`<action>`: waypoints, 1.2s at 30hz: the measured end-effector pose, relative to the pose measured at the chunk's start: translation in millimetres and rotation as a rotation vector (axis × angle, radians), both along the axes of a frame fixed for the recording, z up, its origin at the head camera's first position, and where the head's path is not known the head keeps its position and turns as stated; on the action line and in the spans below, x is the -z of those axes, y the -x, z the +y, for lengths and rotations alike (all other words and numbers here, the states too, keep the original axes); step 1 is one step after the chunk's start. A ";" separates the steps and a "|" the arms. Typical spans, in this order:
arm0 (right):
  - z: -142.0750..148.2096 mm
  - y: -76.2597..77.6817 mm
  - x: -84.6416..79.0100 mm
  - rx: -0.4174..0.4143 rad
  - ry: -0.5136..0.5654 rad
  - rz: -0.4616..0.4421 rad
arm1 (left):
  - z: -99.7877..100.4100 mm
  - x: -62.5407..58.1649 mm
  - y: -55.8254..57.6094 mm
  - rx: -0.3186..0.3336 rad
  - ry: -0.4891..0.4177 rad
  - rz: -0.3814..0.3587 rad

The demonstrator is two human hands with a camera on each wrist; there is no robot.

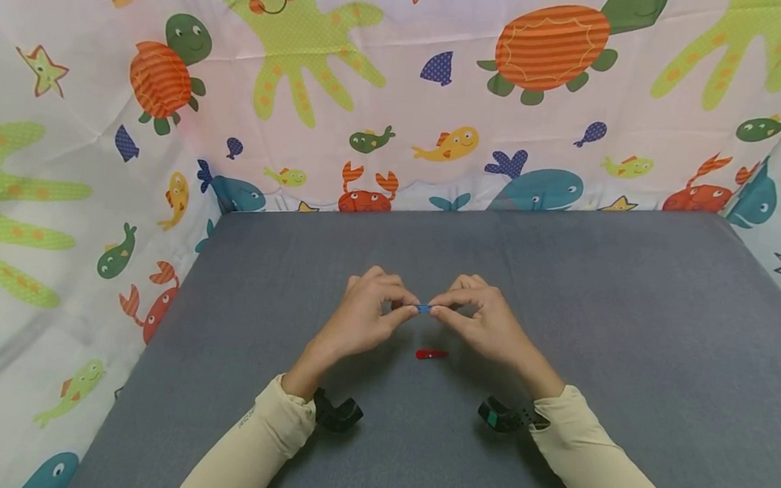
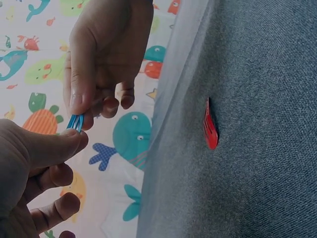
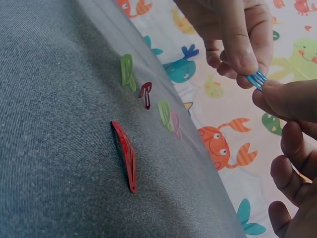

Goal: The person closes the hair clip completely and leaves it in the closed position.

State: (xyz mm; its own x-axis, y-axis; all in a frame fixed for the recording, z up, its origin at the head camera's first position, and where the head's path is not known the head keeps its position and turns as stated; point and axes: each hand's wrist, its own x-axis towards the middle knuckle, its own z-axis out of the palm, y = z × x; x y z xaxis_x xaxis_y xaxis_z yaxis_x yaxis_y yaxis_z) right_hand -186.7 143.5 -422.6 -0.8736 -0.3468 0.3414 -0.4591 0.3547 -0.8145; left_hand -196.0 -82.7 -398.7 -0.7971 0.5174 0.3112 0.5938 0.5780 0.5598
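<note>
A small blue snap hair clip (image 1: 423, 309) is held up between both hands above the grey table. My left hand (image 1: 365, 315) pinches one end between thumb and fingertips. The other end is pinched by my right hand (image 1: 485, 318). Slotted blue metal of the hair clip (image 2: 75, 122) shows between the fingertips in the left wrist view; the fingers cover both ends. Below the hands, a red snap hair clip (image 1: 432, 354) lies on the table, touched by neither hand.
In the right wrist view, two green clips (image 3: 127, 73), a dark red clip (image 3: 146, 95) and a pink clip (image 3: 176, 125) lie on the table (image 3: 54, 148). A curtain with sea animals (image 1: 409, 106) hangs behind and along the sides.
</note>
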 end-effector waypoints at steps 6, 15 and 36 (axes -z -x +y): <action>2.1 1.1 -2.6 -0.030 0.013 -0.032 | -2.1 -1.9 0.3 0.028 -0.014 -0.040; 4.9 1.9 -2.4 -0.052 0.006 -0.023 | -2.4 -2.4 0.8 0.041 -0.009 -0.034; 5.3 2.6 -3.1 -0.086 0.021 -0.038 | -5.2 -5.7 1.6 0.079 -0.027 -0.044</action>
State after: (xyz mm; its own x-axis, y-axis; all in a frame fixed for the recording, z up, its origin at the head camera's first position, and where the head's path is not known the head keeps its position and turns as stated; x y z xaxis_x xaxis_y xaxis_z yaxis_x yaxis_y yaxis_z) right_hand -189.3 148.9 -419.5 -0.8533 -0.4145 0.3163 -0.4557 0.2980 -0.8387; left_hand -197.6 -87.9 -393.0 -0.7675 0.5707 0.2919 0.6114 0.5147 0.6011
